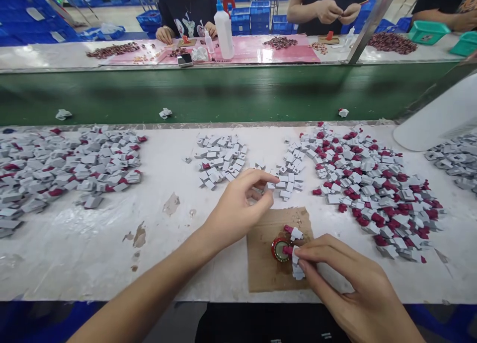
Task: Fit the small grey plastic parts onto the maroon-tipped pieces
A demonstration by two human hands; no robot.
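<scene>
My left hand (242, 204) reaches to the small heap of grey plastic pieces (288, 181), thumb and forefinger closing at a grey piece at the heap's near edge. My right hand (346, 278) pinches a small grey-and-maroon plastic part (295, 256) between thumb and forefinger. Its maroon end points into a red-rimmed bottle cap (278, 249), which appears to hold some liquid. The cap sits on a square of brown cardboard (261, 271) with wet marks. Another grey-and-maroon part (296, 233) lies just beyond the cap.
Grey-and-maroon parts are heaped at right (372, 184) and left (67, 164). A second grey heap (219, 157) lies at centre. A white bottle (439, 114) leans in at right. Beyond the green divider (223, 92), several people work at a facing bench.
</scene>
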